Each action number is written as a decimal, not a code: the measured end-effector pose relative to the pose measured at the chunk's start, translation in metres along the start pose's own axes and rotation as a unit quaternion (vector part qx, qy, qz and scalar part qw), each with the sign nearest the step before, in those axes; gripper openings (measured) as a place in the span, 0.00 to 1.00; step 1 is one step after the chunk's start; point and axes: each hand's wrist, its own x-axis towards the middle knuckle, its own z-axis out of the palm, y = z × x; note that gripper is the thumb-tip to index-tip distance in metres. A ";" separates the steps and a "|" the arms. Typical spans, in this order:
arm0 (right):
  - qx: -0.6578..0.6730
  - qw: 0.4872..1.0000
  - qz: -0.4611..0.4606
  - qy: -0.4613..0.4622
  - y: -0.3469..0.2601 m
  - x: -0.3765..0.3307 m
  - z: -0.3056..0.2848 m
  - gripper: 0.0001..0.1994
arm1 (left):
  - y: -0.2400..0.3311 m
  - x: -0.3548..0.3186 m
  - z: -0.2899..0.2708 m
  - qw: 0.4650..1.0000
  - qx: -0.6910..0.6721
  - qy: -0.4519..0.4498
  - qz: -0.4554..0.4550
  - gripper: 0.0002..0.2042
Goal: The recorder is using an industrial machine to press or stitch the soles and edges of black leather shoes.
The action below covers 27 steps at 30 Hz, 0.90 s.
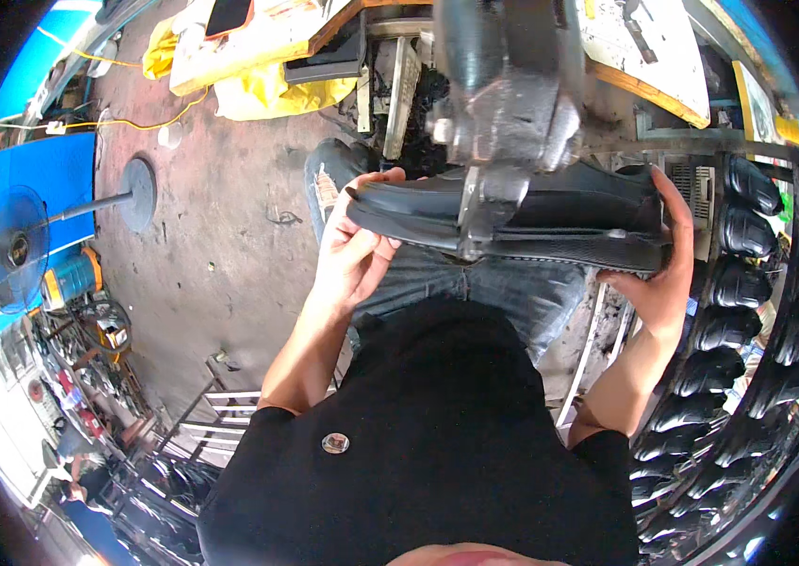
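Note:
A black leather shoe (pixel 578 212) lies sideways in front of me, held between both hands. My left hand (pixel 360 247) grips its left end, thumb below and fingers over the top. Around the right end curls my right hand (pixel 665 269), its thumb on the lower edge and the fingers up the far side. A dark metal machine head (pixel 508 113), which looks like a sewing machine's, comes down over the middle of the shoe. Its narrow foot (pixel 477 212) meets the shoe at the near side and hides part of it.
On the right, racks carry rows of black shoes (pixel 737 281). Worktables (pixel 258 47) stand beyond the machine, with yellow cloth (pixel 281 94) below the left one. A pedestal fan (pixel 17 247) is at far left, its round base (pixel 139 195) on the floor. Metal frames (pixel 220 406) stand behind my left arm.

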 end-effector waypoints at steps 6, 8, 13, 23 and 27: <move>0.264 0.953 0.148 0.012 -0.032 0.002 0.032 0.55 | 0.013 -0.010 -0.030 0.998 -0.022 0.052 0.016 0.33; 0.203 0.972 0.116 -0.007 -0.028 -0.001 0.040 0.54 | 0.027 -0.020 -0.047 0.997 0.003 0.071 0.024 0.31; 0.187 0.975 0.124 0.004 -0.049 0.009 0.083 0.52 | 0.067 -0.028 -0.040 0.965 0.201 0.121 0.118 0.33; 0.021 1.000 0.019 -0.001 -0.082 0.028 0.102 0.48 | 0.073 0.013 0.098 0.598 0.753 -0.171 0.215 0.51; -0.053 0.999 0.008 -0.004 -0.093 0.034 0.095 0.47 | 0.068 0.024 0.094 0.683 0.696 -0.191 0.114 0.45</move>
